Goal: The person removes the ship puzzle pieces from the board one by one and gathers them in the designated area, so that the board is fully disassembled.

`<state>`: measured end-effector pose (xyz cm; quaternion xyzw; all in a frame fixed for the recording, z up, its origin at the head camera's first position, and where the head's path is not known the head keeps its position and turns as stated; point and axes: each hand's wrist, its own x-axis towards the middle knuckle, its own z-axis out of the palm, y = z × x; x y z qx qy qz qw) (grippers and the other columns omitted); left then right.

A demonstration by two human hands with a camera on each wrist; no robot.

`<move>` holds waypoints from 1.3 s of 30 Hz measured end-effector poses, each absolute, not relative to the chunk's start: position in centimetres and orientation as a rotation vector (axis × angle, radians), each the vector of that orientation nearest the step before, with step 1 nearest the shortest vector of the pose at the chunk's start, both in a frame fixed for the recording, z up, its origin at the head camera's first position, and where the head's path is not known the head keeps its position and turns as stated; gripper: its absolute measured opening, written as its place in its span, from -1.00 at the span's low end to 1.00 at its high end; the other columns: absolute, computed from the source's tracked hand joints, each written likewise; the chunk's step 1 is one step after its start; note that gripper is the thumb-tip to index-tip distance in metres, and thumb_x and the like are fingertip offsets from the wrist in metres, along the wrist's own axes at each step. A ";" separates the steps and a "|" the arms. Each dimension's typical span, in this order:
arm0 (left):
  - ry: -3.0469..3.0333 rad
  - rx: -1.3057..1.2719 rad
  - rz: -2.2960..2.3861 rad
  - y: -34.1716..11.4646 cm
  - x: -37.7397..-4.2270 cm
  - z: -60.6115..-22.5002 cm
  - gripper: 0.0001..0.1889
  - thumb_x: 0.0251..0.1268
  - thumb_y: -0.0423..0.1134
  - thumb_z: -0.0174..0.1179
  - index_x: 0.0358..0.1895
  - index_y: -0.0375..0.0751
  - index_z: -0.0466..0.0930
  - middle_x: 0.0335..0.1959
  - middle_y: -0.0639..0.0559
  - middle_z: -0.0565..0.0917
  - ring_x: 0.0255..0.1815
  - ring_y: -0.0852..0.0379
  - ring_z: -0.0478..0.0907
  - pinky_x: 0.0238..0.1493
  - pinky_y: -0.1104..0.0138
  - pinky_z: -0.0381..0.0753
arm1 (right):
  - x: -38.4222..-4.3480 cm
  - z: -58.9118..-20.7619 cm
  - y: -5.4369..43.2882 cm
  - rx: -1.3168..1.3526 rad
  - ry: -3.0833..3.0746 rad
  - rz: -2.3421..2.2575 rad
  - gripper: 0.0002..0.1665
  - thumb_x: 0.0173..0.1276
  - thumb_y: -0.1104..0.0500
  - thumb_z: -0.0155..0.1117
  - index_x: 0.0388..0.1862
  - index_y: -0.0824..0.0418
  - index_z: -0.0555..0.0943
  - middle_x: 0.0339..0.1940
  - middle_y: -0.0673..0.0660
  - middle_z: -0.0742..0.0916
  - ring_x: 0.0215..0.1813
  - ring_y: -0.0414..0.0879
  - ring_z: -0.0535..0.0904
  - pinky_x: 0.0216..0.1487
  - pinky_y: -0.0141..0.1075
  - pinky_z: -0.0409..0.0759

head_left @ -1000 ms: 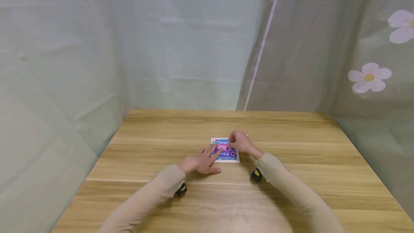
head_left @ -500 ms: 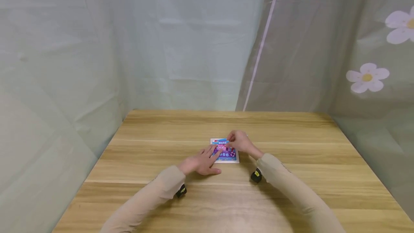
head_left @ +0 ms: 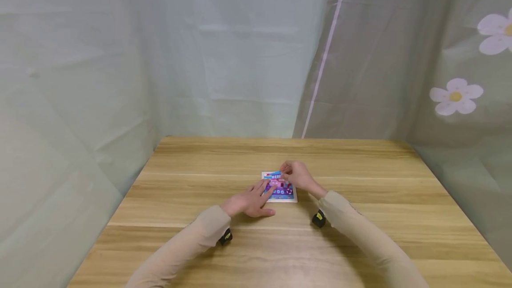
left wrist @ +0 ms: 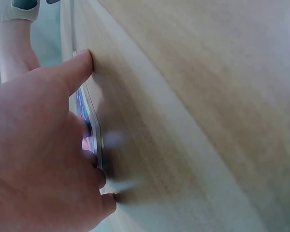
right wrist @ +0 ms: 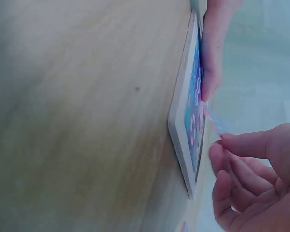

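Observation:
A small picture board (head_left: pixel 285 200) with a white border and a purple, blue and pink print lies flat on the wooden table. My left hand (head_left: pixel 253 201) rests on its left part, fingers spread, with the thumb on the table below the near edge. Over the board's far right part, my right hand (head_left: pixel 299 176) pinches a thin printed piece (right wrist: pixel 214 122) between thumb and forefinger. The piece slants up from the board's surface near the left fingertips. Whether it is card or film, I cannot tell. The right hand covers the board's far right corner.
A black wrist device (head_left: pixel 318 218) hangs under the right cuff, another wrist device (head_left: pixel 226 237) under the left. Beyond the table (head_left: pixel 360 159) hang pale curtains (head_left: pixel 240 57). A small coloured thing (right wrist: pixel 184 226) peeks in at the bottom of the right wrist view.
The blue strip at the picture's far edge now tilts up towards the right fingers. The right hand has shifted only slightly; the left hand stays in place on the board.

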<state>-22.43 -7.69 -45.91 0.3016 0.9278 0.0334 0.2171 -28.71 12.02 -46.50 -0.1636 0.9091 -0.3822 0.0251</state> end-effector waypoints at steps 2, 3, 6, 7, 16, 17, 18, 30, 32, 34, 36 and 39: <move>2.571 0.830 0.095 -7.7 -22.4 -45.9 -0.13 0.40 0.30 -0.11 0.58 -0.06 -0.22 0.60 -0.18 -0.24 0.62 -0.10 -0.29 0.56 0.00 -0.06 | -28.8 -46.4 12.0 -0.520 2.811 -1.198 -0.89 0.22 0.37 0.31 -0.25 0.28 0.63 -0.31 0.18 0.75 -0.27 -0.07 0.67 -0.20 -0.29 0.68; 2.573 0.826 0.098 -7.7 -22.4 -45.9 -0.12 0.40 0.30 -0.10 0.58 -0.06 -0.22 0.60 -0.19 -0.23 0.62 -0.10 -0.29 0.56 0.00 -0.06 | -28.8 -46.3 12.0 -0.527 2.812 -1.206 -0.89 0.23 0.37 0.31 -0.24 0.28 0.63 -0.30 0.18 0.75 -0.26 -0.06 0.67 -0.19 -0.28 0.68; 2.574 0.822 0.104 -7.7 -22.4 -45.9 -0.12 0.40 0.29 -0.10 0.58 -0.07 -0.22 0.60 -0.19 -0.24 0.62 -0.10 -0.29 0.56 0.00 -0.07 | -29.0 -46.0 12.0 -0.540 2.816 -1.227 -0.87 0.25 0.37 0.29 -0.21 0.29 0.63 -0.26 0.20 0.75 -0.21 -0.02 0.68 -0.13 -0.24 0.69; 2.574 0.823 0.103 -7.7 -22.4 -45.9 -0.12 0.40 0.29 -0.11 0.58 -0.07 -0.22 0.60 -0.19 -0.24 0.62 -0.10 -0.30 0.56 0.00 -0.07 | -29.0 -46.0 12.1 -0.543 2.822 -1.225 -0.87 0.25 0.36 0.29 -0.20 0.29 0.63 -0.24 0.20 0.75 -0.19 -0.01 0.68 -0.10 -0.23 0.69; 2.577 0.881 0.099 -7.8 -22.6 -46.8 -0.14 0.44 0.26 -0.16 0.58 -0.10 -0.30 0.59 -0.21 -0.32 0.61 -0.11 -0.35 0.57 -0.01 -0.11 | -29.1 -46.0 13.3 -0.472 2.783 -1.277 -0.86 0.27 0.35 0.26 -0.20 0.35 0.64 -0.20 0.27 0.74 -0.12 0.08 0.67 -0.03 -0.14 0.67; 2.579 0.882 0.105 -7.9 -22.7 -46.9 -0.14 0.44 0.25 -0.15 0.57 -0.11 -0.30 0.59 -0.21 -0.33 0.61 -0.12 -0.35 0.57 -0.01 -0.12 | -29.1 -46.0 13.5 -0.469 2.783 -1.284 -0.87 0.27 0.35 0.26 -0.20 0.35 0.64 -0.20 0.27 0.74 -0.13 0.07 0.67 -0.04 -0.15 0.67; 2.582 0.886 0.110 -7.9 -22.8 -47.1 -0.14 0.44 0.25 -0.15 0.57 -0.10 -0.31 0.59 -0.21 -0.35 0.61 -0.11 -0.37 0.57 -0.02 -0.13 | -29.2 -46.1 13.7 -0.453 2.781 -1.293 -0.87 0.27 0.34 0.25 -0.20 0.33 0.64 -0.21 0.26 0.74 -0.13 0.06 0.66 -0.06 -0.16 0.67; 2.604 0.898 0.099 -8.0 -23.1 -48.0 -0.11 0.43 0.30 -0.18 0.57 -0.09 -0.36 0.59 -0.18 -0.40 0.61 -0.09 -0.40 0.57 -0.01 -0.16 | -29.3 -46.4 16.1 -0.275 2.757 -1.370 -0.83 0.31 0.28 0.24 -0.16 0.34 0.63 -0.26 0.27 0.73 -0.31 -0.06 0.61 -0.37 -0.39 0.56; 2.596 0.888 0.096 -7.9 -22.8 -47.4 -0.12 0.43 0.28 -0.17 0.57 -0.10 -0.33 0.59 -0.20 -0.37 0.61 -0.10 -0.37 0.57 0.00 -0.14 | -29.4 -46.5 16.5 -0.267 2.763 -1.375 -0.82 0.32 0.28 0.24 -0.15 0.35 0.62 -0.26 0.27 0.73 -0.29 -0.07 0.61 -0.35 -0.40 0.56; 2.586 0.878 0.087 -7.9 -22.6 -46.9 -0.13 0.44 0.27 -0.17 0.57 -0.10 -0.32 0.59 -0.20 -0.36 0.62 -0.10 -0.36 0.58 0.01 -0.13 | -29.4 -46.6 16.9 -0.248 2.768 -1.390 -0.82 0.31 0.29 0.24 -0.16 0.36 0.62 -0.27 0.26 0.72 -0.29 -0.07 0.60 -0.35 -0.40 0.56; 2.585 0.871 0.086 -7.9 -22.4 -46.5 -0.14 0.44 0.28 -0.17 0.58 -0.10 -0.30 0.60 -0.19 -0.33 0.62 -0.09 -0.34 0.58 0.02 -0.12 | -29.4 -46.7 17.3 -0.227 2.776 -1.403 -0.83 0.29 0.30 0.23 -0.18 0.37 0.63 -0.29 0.26 0.72 -0.31 -0.09 0.59 -0.36 -0.39 0.55; 2.584 0.874 0.075 -7.9 -22.4 -46.4 -0.14 0.44 0.29 -0.20 0.58 -0.09 -0.29 0.60 -0.18 -0.33 0.62 -0.08 -0.34 0.58 0.03 -0.11 | -29.5 -46.8 17.7 -0.184 2.775 -1.423 -0.84 0.30 0.30 0.23 -0.19 0.38 0.63 -0.33 0.24 0.71 -0.37 -0.12 0.56 -0.38 -0.39 0.55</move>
